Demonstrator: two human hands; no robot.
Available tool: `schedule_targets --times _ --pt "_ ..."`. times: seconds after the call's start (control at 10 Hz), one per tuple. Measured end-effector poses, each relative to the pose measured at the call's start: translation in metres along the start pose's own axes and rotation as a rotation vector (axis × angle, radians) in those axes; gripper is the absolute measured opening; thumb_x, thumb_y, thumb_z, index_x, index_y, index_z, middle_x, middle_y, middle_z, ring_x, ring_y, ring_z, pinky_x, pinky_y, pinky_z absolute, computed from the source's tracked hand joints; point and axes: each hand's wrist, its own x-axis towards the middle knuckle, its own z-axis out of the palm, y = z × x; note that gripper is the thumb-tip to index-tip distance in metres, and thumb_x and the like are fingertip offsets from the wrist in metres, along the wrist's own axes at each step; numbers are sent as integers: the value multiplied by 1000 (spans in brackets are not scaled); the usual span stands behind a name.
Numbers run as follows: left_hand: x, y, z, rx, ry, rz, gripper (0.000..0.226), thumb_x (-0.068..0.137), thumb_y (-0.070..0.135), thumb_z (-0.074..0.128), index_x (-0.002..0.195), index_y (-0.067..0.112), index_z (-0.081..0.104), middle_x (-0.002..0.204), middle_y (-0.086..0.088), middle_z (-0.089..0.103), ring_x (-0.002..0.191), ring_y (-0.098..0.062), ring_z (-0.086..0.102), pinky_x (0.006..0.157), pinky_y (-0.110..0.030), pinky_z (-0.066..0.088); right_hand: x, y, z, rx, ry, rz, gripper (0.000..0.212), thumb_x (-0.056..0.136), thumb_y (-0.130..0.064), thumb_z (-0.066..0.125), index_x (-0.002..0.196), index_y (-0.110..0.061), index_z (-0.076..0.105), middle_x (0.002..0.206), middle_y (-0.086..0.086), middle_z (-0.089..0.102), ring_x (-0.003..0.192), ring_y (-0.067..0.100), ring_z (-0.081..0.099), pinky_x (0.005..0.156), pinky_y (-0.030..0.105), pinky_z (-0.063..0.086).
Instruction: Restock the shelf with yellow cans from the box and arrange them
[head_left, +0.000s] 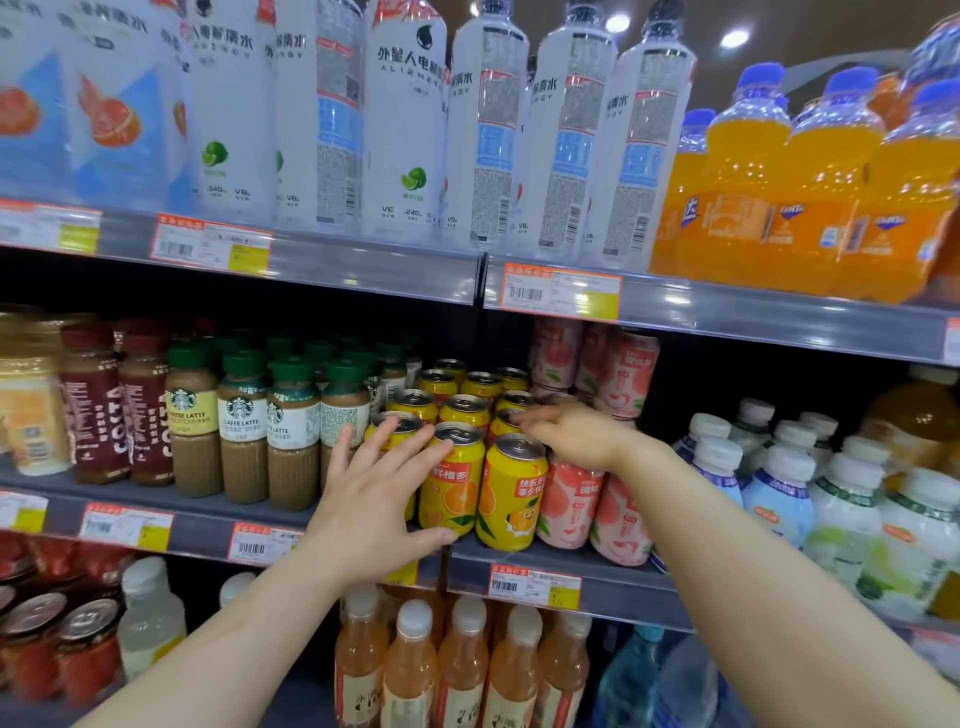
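Yellow orange-drink cans stand in three rows on the middle shelf. At the front are a middle can and a right can; the front left can is mostly hidden behind my left hand. My left hand is spread with straight fingers over the front left and middle cans, thumb near the middle can's base. My right hand reaches in flat, fingers straight, over the tops of the right-row cans. Neither hand holds a can. The box is out of view.
Starbucks latte bottles stand directly left of the cans, pink peach cans directly right. White-capped bottles fill the far right. The upper shelf holds tall white bottles and orange soda; the lower shelf holds orange-pink bottles.
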Motion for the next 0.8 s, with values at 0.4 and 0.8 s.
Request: schedule_targets --times 0.4,0.8 --pt "-36 10 12 -18 2 -67 83 66 77 49 141 45 34 156 7 27 147 -19 8 116 -50 -6 -35 -11 30 -394 180 -88 107 62 -65 74 150 -31 24 158 -6 28 150 24 8 115 61 -12" --pt "-66 5 -36 -52 25 -165 91 66 81 36 146 38 28 158 11 20 148 -16 6 118 -47 -7 -84 -41 41 -329 298 43 111 69 -76 61 155 -32 6 164 -4 8 151 25 -5 116 57 -12"
